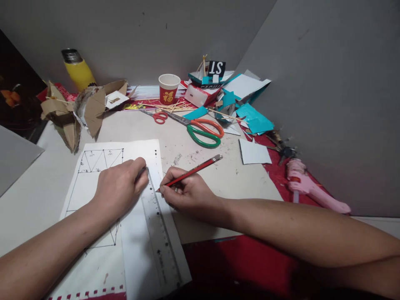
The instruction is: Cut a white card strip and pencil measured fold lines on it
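Your hands sit mid-desk: the left hand (120, 187) presses the ruler (158, 225), the right hand (187, 193) holds the pencil (192, 171) just beside it. Ahead of them you have open board (175, 137) up to the big scissors (203, 131) and small scissors (158, 116). Beyond those, sticks (165, 106), the cup (169, 88) and teal scraps (254, 118) crowd the back. Cardboard pieces (81, 110) and the bottle (78, 71) block the back left. To your right, a white card (253, 152) and the glue gun (309, 189) lie near the wall (337, 104). The left desk edge (31, 196) is open.
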The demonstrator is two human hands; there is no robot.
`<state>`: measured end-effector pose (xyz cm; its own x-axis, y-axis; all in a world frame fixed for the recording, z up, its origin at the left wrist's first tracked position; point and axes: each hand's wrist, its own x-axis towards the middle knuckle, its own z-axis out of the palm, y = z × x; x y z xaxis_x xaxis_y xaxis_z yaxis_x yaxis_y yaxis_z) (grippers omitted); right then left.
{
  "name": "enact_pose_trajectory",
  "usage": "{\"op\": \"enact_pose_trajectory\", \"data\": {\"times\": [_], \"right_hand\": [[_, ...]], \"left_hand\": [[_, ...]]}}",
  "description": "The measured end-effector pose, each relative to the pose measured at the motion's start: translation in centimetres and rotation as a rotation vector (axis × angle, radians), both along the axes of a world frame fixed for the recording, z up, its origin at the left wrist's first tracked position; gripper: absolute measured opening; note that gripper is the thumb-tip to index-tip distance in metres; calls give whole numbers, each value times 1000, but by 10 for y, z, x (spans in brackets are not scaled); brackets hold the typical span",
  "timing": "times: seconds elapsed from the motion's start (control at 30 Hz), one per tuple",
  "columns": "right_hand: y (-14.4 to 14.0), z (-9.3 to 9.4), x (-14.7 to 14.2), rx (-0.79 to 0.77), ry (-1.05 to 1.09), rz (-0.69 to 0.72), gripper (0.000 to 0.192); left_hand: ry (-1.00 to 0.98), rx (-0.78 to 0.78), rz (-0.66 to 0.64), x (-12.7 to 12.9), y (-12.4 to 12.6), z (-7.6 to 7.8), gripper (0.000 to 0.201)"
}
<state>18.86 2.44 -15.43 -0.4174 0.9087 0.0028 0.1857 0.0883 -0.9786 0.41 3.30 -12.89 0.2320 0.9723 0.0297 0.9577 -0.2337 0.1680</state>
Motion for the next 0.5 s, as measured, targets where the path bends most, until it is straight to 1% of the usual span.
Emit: {"op": "enact_pose_trajectory", "data": {"times": [0.3, 0.5], "right_hand": [[0, -1, 0, 66, -48, -5, 13], [0, -1, 1, 44, -24, -3, 15]], "left_hand": [[-1, 13, -6, 0, -2, 0, 10], [-1, 11, -3, 0, 0, -1, 10]]}}
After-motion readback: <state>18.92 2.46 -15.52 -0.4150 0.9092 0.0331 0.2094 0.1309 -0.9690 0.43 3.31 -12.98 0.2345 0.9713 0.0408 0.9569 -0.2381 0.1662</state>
